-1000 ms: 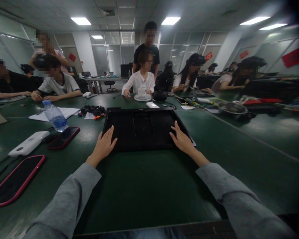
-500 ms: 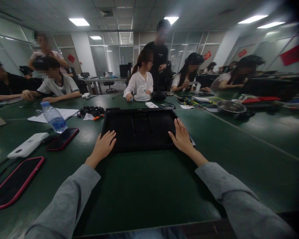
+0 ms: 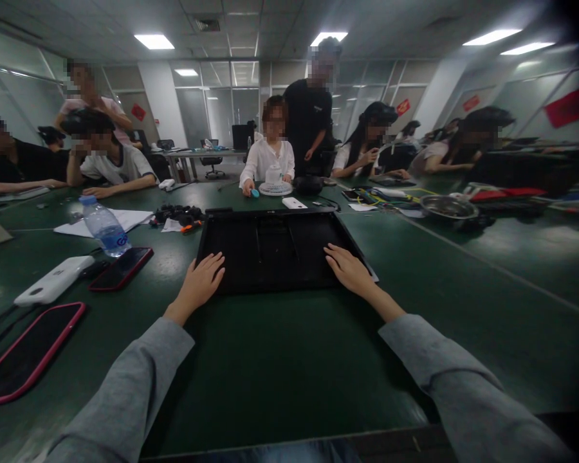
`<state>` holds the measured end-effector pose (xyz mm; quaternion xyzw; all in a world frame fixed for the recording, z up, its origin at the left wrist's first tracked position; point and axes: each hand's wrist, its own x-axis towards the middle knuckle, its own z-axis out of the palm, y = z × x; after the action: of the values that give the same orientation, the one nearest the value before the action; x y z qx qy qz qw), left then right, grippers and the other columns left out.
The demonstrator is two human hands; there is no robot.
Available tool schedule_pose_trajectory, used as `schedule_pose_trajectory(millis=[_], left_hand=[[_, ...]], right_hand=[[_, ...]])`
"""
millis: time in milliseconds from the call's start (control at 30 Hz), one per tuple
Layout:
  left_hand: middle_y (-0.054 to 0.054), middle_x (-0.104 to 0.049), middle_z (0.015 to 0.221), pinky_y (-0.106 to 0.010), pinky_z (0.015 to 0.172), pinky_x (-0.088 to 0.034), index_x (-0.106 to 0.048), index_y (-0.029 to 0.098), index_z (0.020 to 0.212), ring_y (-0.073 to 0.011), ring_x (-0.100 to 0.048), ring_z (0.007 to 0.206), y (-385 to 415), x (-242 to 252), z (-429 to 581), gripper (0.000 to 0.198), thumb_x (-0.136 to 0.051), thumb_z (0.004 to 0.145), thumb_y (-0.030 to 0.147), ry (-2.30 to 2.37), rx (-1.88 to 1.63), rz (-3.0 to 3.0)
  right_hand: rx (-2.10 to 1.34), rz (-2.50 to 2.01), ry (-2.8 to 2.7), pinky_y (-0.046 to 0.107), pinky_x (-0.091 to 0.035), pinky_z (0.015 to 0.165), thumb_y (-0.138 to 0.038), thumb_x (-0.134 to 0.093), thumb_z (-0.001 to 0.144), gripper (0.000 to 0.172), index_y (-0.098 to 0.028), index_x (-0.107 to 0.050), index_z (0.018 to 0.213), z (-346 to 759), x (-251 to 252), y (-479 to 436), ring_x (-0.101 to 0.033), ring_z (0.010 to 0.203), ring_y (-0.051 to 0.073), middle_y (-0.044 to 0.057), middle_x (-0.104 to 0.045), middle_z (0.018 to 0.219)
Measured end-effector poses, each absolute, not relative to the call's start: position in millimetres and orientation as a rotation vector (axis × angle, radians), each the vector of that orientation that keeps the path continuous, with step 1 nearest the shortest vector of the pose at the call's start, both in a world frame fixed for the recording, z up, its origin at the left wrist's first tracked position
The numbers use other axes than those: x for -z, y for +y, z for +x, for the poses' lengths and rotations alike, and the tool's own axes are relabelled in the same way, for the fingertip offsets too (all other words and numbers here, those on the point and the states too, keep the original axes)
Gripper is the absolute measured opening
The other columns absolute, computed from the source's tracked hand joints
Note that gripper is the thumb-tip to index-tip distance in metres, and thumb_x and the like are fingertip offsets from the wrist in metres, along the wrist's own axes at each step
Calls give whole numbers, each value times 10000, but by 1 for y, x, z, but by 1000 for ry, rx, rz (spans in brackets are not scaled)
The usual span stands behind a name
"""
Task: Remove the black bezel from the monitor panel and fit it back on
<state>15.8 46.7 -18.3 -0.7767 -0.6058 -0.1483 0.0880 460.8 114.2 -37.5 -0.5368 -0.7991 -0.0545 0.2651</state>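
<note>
A shallow black rectangular tray-like panel [image 3: 236,241] with a raised rim lies flat on the green table [image 3: 289,360] in front of me. Two thin ridges run across its middle. My left hand [image 3: 203,278] rests on its near left corner, fingers stretched out and holding nothing. Over the near right part lies my right hand [image 3: 350,270], palm down, its fingers extended inward across the panel. Something light-coloured shows in a thin strip under the panel's right edge.
To the left are a water bottle [image 3: 103,228], a white power bank [image 3: 54,281], two red-edged phones [image 3: 121,269] and paper [image 3: 130,220]. Beyond the panel stands a white fan [image 3: 275,186]. A metal bowl [image 3: 448,207] and cables are at right. Several people sit around the table.
My right hand has turned inward and slid slightly left and nearer on the panel. My left hand stays put. Across the table, a seated person has turned forward, a light-blue object at their hand.
</note>
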Motion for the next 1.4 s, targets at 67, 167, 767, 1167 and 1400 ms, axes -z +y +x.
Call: schedule_pose_trajectory(millis=[67,167,767,1167,1400], left_hand=[[-33,-438,1561,-521,1196,-276,-488,259,1463,-229,-378,1458,47,19,15,496,-303,1021,390,-1799,442,-2314],[-33,-443,1557,-517,1197,-279,-505,267,1450,-230,-389,1451,48,19,15,488,-308,1020,388,-1795,446,-2310],[-40,-465,1545,-540,1188,-276,-521,267,1423,-225,-396,1446,45,18,16,465,-311,1025,381,-1803,487,-2301],[-46,-491,1526,-540,1171,-305,-549,259,1400,-241,-436,1419,49,22,14,459,-330,1019,391,-1783,529,-2304],[-48,-506,1513,-577,1196,-214,-546,283,1400,-243,-425,1426,43,14,19,441,-346,1016,367,-1712,652,-2222]], right_hand=[[142,-1455,-2158,528,-448,1090,-460,-288,1021,527,-222,-576,1392,460,37,113,-471,1374,271,104,-518,1479],[135,-1472,-2153,529,-448,1090,-467,-290,1020,528,-230,-569,1400,460,36,112,-466,1377,273,102,-512,1485],[179,-1485,-2156,518,-378,1144,-505,-261,1015,618,-245,-310,1573,457,37,110,-359,1447,275,106,-398,1565],[90,-1506,-2190,561,-469,1050,-455,-277,1013,543,-233,-510,1451,459,32,110,-425,1398,309,115,-464,1519],[135,-1382,-2049,560,-430,1088,-445,-375,985,830,-140,83,1607,457,32,110,-431,1392,317,183,-459,1505]])
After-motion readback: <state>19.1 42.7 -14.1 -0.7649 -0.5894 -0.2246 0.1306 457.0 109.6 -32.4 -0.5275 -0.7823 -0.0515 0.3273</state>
